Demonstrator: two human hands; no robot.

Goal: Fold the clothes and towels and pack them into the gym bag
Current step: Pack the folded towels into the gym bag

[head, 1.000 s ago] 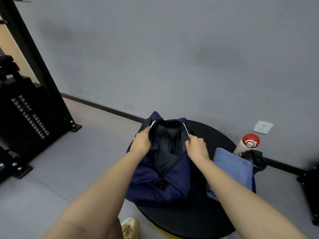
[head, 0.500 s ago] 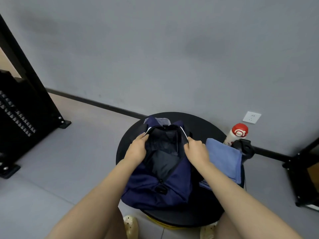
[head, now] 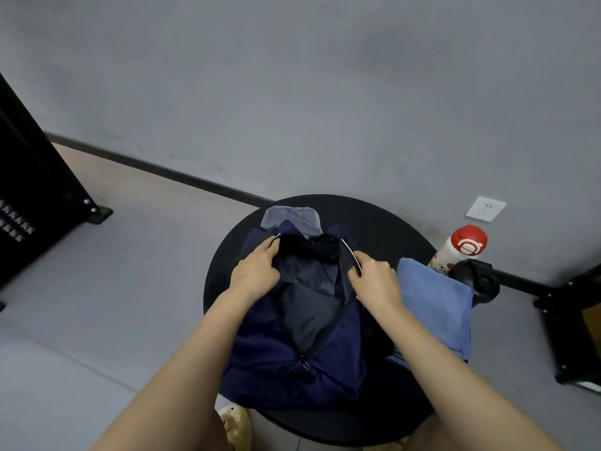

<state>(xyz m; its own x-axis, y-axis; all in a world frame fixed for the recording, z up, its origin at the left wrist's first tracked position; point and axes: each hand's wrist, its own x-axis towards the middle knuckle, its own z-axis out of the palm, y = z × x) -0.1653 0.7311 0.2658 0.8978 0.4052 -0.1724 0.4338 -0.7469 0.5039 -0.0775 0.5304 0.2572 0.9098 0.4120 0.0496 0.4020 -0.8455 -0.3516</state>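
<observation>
A navy gym bag (head: 270, 356) lies on a round black table (head: 383, 222), its zip mouth spread wide. My left hand (head: 257, 275) grips the left rim of the opening and my right hand (head: 374, 278) grips the right rim. Dark grey fabric (head: 309, 307) lies inside the bag. A folded blue towel (head: 435, 307) rests on the table just right of the bag. A pale grey flap (head: 289, 218) sticks out beyond the bag's far end.
A white bottle with a red cap (head: 461, 252) and a black round object (head: 478, 281) stand at the table's right edge. A wall socket (head: 485, 208) is behind them. Black gym equipment (head: 35, 196) stands left, a black frame (head: 572, 333) right. Light shoes (head: 235, 424) show below.
The view has tilted down and shifted, showing more of the table and the pale flap. Both hands stay on the bag's rims, holding the opening slightly wider.
</observation>
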